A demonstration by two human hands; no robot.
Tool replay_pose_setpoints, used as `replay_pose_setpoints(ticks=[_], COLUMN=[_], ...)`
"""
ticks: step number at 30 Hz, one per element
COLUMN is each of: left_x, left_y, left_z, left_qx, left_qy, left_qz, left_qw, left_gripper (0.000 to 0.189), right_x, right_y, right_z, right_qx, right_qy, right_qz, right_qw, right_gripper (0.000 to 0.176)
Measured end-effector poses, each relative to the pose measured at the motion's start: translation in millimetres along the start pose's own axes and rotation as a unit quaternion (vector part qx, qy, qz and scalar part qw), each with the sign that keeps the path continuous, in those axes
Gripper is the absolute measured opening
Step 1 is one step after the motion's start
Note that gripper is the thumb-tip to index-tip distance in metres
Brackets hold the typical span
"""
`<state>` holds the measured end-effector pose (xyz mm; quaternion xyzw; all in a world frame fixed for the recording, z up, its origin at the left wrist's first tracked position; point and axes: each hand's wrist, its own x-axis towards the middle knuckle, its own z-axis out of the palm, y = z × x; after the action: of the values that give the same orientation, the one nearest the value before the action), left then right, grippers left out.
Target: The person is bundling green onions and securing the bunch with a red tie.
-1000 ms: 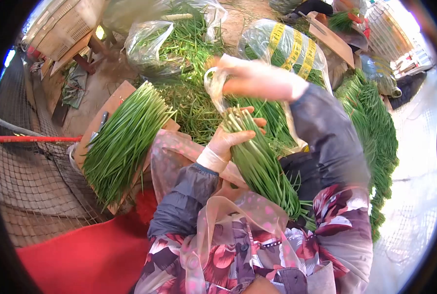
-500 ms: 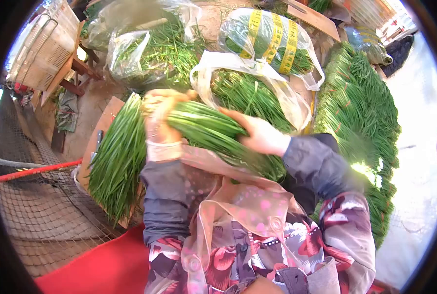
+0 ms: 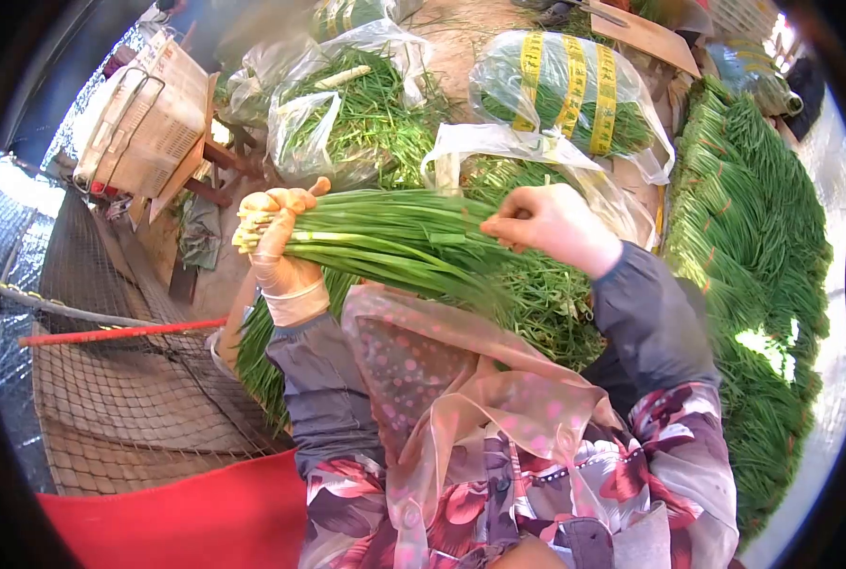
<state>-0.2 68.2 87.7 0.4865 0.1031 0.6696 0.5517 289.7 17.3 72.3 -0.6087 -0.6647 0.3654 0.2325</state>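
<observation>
- Bunch of green stalks (image 3: 385, 224), gripped near pale ends in left hand (image 3: 283, 243) with wrapped fingers
- Toward leafy end, right hand (image 3: 557, 224) with curled fingers; hold on blades unclear

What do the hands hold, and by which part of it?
The left hand grips the green bunch near its pale stem ends; whether the right hand holds anything is unclear.

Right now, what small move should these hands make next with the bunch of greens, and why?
I'd probably sweep the right hand gently along the bunch of greens toward its leafy end, where blades splay. The left hand is closed around the other, pale end, steadying it; the right is curled at the leaves, though whether it grips any is unclear.
</observation>
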Motion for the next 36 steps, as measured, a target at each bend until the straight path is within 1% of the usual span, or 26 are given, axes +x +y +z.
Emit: replay_pose_setpoints(ticks=[2,4,5,7,8,9,10,11,12,14,16,18,20,22,23,24,25,26,27,28,29,30,32,34,35,36], left_x=[1,2,4,8,11,13,16,17,17,16,18,19,21,21,23,26,28,29,32,37,44,48,51,54,56,57], left_y=[-3,-7,-8,-3,1,6,10,13,13,2,-10,-12,-14,-9,-3,2,5,21,30,43,47,54,64,66,67,67], left_z=[6,16,17,13,9,1,-4,-7,-11,-4,6,19,21,9,-7,-21,-36,-31,-37,-47,-70,-75,-83,-84,-73,-61], left_qx=[-0.003,0.001,0.008,0.015,0.020,0.023,0.025,0.037,0.047,0.050,0.033,0.015,0.051,0.052,0.066,0.080,0.044,0.038,0.015,-0.008,0.000,0.002,0.029,0.051,0.037,0.022], left_qy=[-0.027,-0.080,-0.080,-0.047,-0.011,-0.006,-0.004,0.002,0.011,0.033,0.020,0.037,0.061,0.070,0.112,0.151,0.150,0.108,0.146,0.183,0.130,0.130,0.174,0.161,0.156,0.152], left_qz=[0.001,-0.014,-0.014,0.000,0.019,0.028,0.031,0.029,0.024,0.002,-0.009,-0.023,-0.030,-0.024,-0.045,-0.066,-0.018,-0.004,-0.022,-0.038,0.018,0.023,0.054,0.071,0.050,0.031], left_qw=[1.000,0.997,0.997,0.999,1.000,0.999,0.999,0.999,0.999,0.998,0.999,0.999,0.996,0.996,0.991,0.983,0.987,0.993,0.989,0.982,0.991,0.991,0.983,0.983,0.986,0.988], left_gripper=[0.022,0.022,0.022,0.023,0.025,0.024,0.024,0.024,0.023,0.022,0.025,0.025,0.025,0.024,0.023,0.022,0.013,0.013,0.012,0.011,0.012,0.012,0.012,0.014,0.014,0.013], right_x=[14,15,17,19,19,19,22,15,13,4,6,19,28,28,28,23,19,14,1,-12,-22,-26,-25,-22,-29,-35], right_y=[10,10,13,35,63,89,117,107,94,37,5,1,5,17,23,36,58,100,136,171,228,267,179,126,83,44], right_z=[16,32,35,46,52,48,37,23,14,2,21,44,56,57,53,43,43,55,63,71,77,82,29,-5,-18,-23], right_qx=[0.175,0.181,0.006,-0.237,-0.322,-0.390,-0.414,-0.360,-0.246,-0.016,-0.042,-0.183,-0.178,-0.033,-0.071,-0.113,-0.233,-0.347,-0.461,-0.508,-0.532,-0.556,-0.492,-0.280,-0.089,0.105], right_qy=[0.002,-0.016,0.015,0.015,-0.040,-0.144,-0.202,-0.093,0.021,0.088,0.142,0.166,0.119,0.250,0.270,0.232,0.206,0.113,-0.069,-0.221,-0.219,-0.219,-0.206,-0.051,-0.122,-0.190], right_qz=[0.016,-0.007,-0.074,-0.093,-0.071,0.019,0.046,0.040,0.031,-0.028,-0.156,-0.252,-0.211,-0.237,-0.172,-0.126,-0.122,-0.092,-0.042,0.006,0.022,0.037,0.127,0.057,0.087,0.113], right_qw=[0.984,0.983,0.997,0.967,0.943,0.909,0.887,0.927,0.969,0.996,0.977,0.936,0.954,0.938,0.945,0.958,0.943,0.926,0.884,0.833,0.817,0.801,0.836,0.957,0.985,0.970], right_gripper=[0.043,0.047,0.037,0.027,0.023,0.022,0.022,0.022,0.024,0.031,0.030,0.028,0.028,0.023,0.020,0.020,0.018,0.015,0.013,0.016,0.017,0.019,0.023,0.027,0.033,0.039])
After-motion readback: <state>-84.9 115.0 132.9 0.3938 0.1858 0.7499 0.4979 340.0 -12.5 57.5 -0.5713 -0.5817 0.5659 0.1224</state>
